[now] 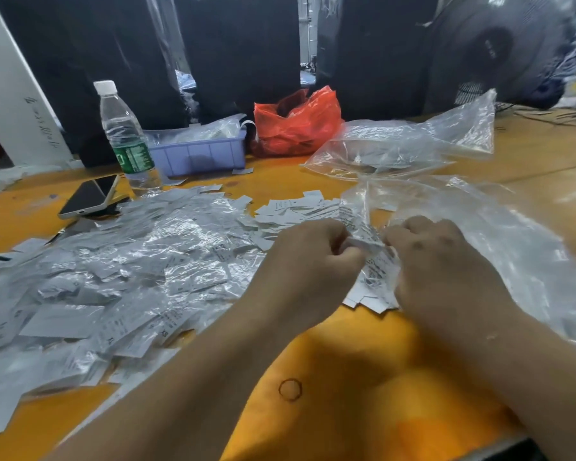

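A label bag point(369, 242) is pinched between left hand point(313, 261) and right hand point(446, 264) fingers. Opening is probably intended.

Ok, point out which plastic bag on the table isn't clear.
The red bag, at the back right of the purple tray. The rest are clear, including the label packet pinched between left hand and right hand.

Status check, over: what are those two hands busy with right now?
Left hand and right hand both pinching one small clear plastic packet of printed white labels. Heap of similar packets lies left on orange table. Nothing in the way.
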Available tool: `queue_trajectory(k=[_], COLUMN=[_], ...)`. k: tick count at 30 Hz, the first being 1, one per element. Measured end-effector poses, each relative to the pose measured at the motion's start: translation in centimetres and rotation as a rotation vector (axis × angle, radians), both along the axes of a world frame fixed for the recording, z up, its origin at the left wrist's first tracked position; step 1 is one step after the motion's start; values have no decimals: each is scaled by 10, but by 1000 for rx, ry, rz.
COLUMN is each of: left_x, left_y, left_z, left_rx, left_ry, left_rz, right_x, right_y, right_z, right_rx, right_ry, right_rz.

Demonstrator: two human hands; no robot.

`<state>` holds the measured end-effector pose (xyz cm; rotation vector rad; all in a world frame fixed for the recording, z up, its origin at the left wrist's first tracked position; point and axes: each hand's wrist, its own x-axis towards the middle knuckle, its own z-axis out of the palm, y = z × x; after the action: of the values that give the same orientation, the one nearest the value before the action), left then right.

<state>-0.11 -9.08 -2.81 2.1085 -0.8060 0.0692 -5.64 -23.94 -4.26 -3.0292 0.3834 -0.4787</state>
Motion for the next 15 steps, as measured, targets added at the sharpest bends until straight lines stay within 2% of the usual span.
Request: queue_trajectory(k=[4, 7, 15], left_x=[-7, -9, -7], left_y=[-13, -9, 1], left_z=[-14, -23, -19], left_rx=[-4, 45, -45], left_ry=[-40, -30, -11], left_rz=[6, 8, 33], right_x=[-2, -5, -6], right_y=[4, 7, 7], right_z=[-6, -6, -3], right_rx=[-5, -56, 32], right_ry=[160, 79, -46], right_rz=[-101, -50, -17])
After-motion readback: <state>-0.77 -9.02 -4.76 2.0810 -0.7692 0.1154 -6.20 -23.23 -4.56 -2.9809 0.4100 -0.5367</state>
